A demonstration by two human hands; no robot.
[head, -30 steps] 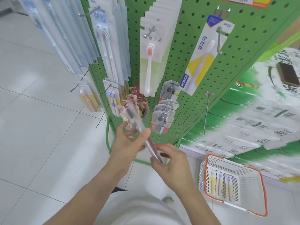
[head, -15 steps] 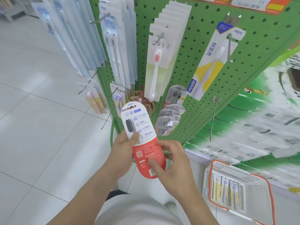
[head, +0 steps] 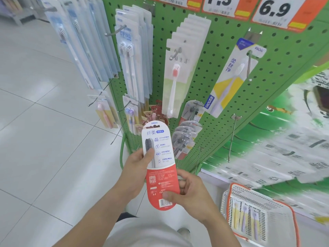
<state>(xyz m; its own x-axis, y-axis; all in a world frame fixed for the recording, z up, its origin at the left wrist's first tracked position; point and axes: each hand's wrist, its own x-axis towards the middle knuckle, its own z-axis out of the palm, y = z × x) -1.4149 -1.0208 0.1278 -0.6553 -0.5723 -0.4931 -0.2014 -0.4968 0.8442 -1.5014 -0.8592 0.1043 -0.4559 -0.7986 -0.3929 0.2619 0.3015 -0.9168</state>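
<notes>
A toothbrush pack (head: 161,163) with a white top half and a red bottom half is held upright in front of me, its printed back facing the camera. My left hand (head: 137,168) grips its left edge, thumb across the white part. My right hand (head: 190,191) pinches the red lower end, thumb on the front near the barcode, fingers behind. The pack is in front of the green pegboard rack (head: 210,97).
Hooks on the pegboard carry other toothbrush packs: a pink brush pack (head: 175,82), a yellow and white pack (head: 231,81), clear blister packs (head: 185,138). Bare hooks (head: 232,138) jut out. An orange-rimmed basket (head: 258,216) with toothbrushes sits on the floor at right. White tiled floor (head: 44,139) lies left.
The pack was edge-on a second ago; both hands have turned it so its printed back faces me, and it now sits a little higher. The view has tilted up.
</notes>
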